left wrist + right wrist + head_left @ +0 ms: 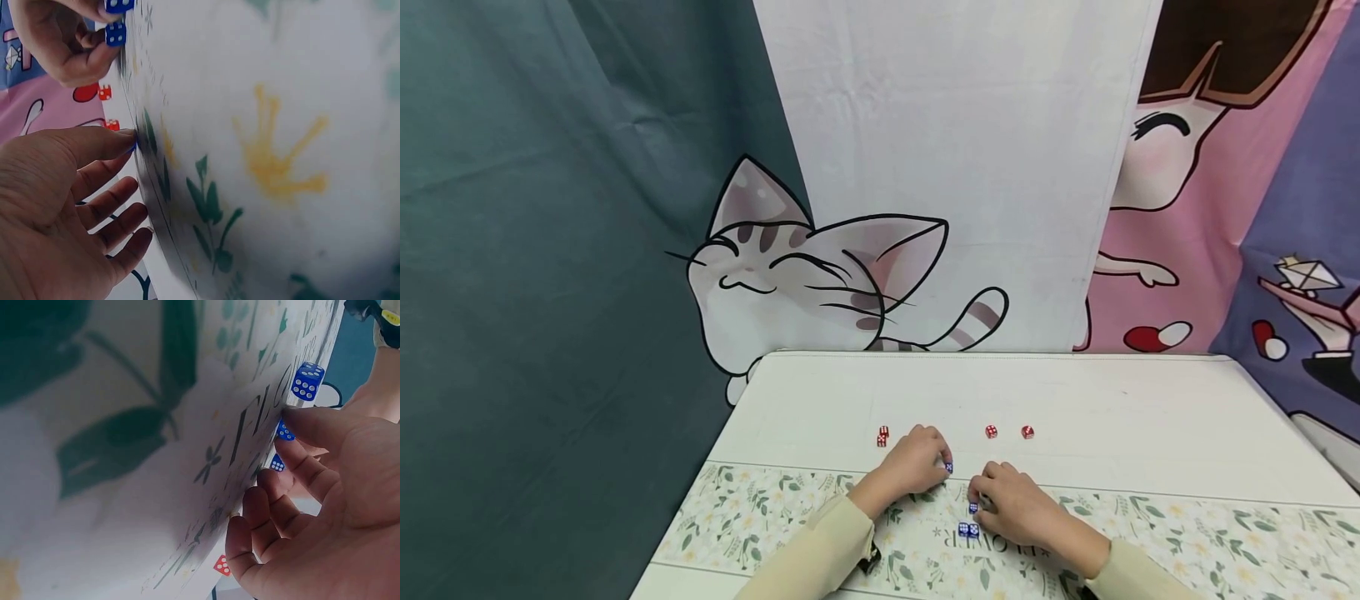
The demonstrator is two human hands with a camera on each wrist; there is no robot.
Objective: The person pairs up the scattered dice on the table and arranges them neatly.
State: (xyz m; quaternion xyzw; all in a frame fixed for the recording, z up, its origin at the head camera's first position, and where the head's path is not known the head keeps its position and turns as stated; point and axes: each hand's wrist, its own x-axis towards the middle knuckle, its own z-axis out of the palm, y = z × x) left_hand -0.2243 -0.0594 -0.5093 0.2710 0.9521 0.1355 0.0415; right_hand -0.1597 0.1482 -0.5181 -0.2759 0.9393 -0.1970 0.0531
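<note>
My left hand (pixel 917 461) pinches a blue die (pixel 949 467) between thumb and index finger, low over the seam of the white and floral tabletop. In the left wrist view, only a sliver of that die shows beyond the thumb tip; the other fingers are spread loosely. To the right, my right hand (pixel 1011 502) pinches another blue die (pixel 285 430) with thumb and index finger at the tabletop. Just in front of it, nearer to me, two more blue dice (pixel 968 530) sit side by side on the printed lettering.
Beyond the hands, two red dice (pixel 882 436) lie together on the left. Farther right are a single red die (pixel 991 431) and another red die (pixel 1027 432), set apart. A cartoon-printed curtain (pixel 955 125) hangs behind the table's far edge.
</note>
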